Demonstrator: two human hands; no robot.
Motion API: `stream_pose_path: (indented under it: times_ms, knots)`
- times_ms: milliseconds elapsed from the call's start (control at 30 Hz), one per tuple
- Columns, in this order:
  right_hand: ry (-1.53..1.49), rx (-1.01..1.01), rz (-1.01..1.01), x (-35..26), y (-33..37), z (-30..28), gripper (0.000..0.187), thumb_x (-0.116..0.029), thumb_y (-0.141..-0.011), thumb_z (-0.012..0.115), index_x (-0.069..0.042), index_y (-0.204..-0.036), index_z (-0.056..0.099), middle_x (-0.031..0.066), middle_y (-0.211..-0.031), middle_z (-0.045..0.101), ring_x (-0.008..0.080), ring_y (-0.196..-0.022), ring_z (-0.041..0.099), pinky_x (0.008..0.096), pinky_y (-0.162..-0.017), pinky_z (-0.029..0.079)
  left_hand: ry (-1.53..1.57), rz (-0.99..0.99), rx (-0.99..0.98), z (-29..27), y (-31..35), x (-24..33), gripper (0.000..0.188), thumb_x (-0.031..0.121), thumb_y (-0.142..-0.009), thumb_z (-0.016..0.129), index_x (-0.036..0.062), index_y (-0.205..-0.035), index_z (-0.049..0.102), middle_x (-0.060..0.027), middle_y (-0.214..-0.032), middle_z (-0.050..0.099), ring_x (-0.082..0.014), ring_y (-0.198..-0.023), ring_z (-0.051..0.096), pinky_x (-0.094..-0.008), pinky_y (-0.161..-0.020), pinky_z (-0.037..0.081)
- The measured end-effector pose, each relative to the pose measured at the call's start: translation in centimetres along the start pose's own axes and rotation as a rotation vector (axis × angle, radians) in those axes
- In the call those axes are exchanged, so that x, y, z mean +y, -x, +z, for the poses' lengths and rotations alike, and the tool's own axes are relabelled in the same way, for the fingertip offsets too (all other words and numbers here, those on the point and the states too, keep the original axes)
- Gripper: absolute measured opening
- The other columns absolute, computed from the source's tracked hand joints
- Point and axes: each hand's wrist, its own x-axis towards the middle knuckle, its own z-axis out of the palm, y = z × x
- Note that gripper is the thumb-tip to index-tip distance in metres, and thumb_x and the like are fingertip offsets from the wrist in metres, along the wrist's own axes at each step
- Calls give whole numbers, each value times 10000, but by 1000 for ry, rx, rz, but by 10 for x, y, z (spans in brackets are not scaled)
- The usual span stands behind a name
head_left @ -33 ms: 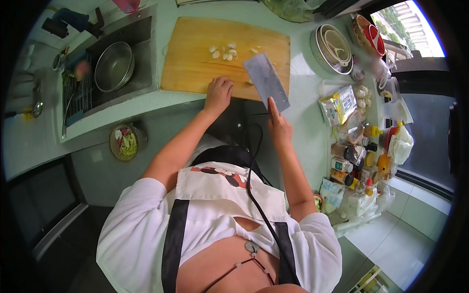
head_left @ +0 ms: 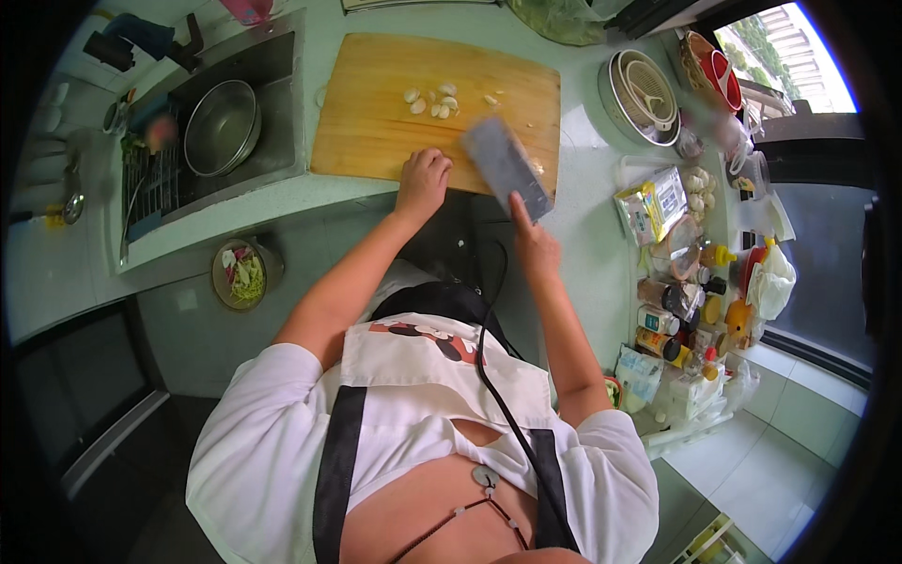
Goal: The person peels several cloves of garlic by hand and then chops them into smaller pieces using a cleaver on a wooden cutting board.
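Clock positions are taken from the centre of the view; at 2 o'clock, a yellow-and-white pouch [head_left: 653, 207] bears printed panels; at 3 o'clock, a white bottle [head_left: 658, 320] and an amber, dark-capped jar [head_left: 656, 341] carry labels, their lettering too small to read; the apron bib [head_left: 442, 367], just below centre, shows a printed cartoon figure. The wooden cutting board [head_left: 376, 113] lies at 12 o'clock on a pale counter [head_left: 584, 202]; peeled garlic cloves [head_left: 437, 101] sit loosely grouped towards its far side; the sink [head_left: 297, 94], at 10 o'clock, contains a metal bowl [head_left: 222, 130]; a window [head_left: 785, 56] admits daylight at 2 o'clock. The right hand [head_left: 536, 246], at 2 o'clock, is closed around the grip of a broad cleaver [head_left: 505, 164], one finger extended along the blade; the blade, motion-blurred, lies over the board's near right part at 1 o'clock; the left hand [head_left: 425, 180], between 11 and 12 o'clock, is half curled at the board's near edge; whether it holds anything cannot be told.
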Motion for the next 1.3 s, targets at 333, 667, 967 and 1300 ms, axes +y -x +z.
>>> stream_pose_path:
  times_ms: [333, 667, 967, 1300]
  knots:
    - [-797, 92, 66, 2, 2, -53, 685, 83, -692, 501, -189, -1314, 416, -14, -611, 242, 75, -545, 264, 200, -504, 275, -100, 33, -16, 8, -10, 8, 214, 106, -679, 647, 87, -884, 589, -63, -912, 536, -278, -870, 499, -397, -721, 400]
    - [-665, -13, 159, 38, 38, -72, 678, 37, -694, 529, -229, -1308, 420, 14, -555, 337, 121, -493, 354, 251, -504, 352, -160, -52, -68, 36, -35, 28, 243, 176, -657, 697, 101, -862, 590, -43, -876, 540, -255, -867, 499, -382, -711, 392]
    - [15, -180, 206, 47, 79, -104, 650, -49, -708, 524, -374, -1261, 418, 113, -711, 604, 310, -643, 585, 429, -579, 460, -85, -17, 12, 36, -39, 23, 150, 233, -720, 663, 99, -688, 604, -41, -781, 527, -242, -791, 502, -386, -655, 384]
    - [-124, -60, 293, 38, 23, -87, 590, -97, -750, 502, -384, -1257, 412, 151, -760, 606, 325, -690, 597, 425, -615, 466, 25, -2, -93, 59, -41, 27, 113, 182, -693, 672, 89, -737, 624, -51, -800, 556, -253, -813, 521, -376, -664, 394]
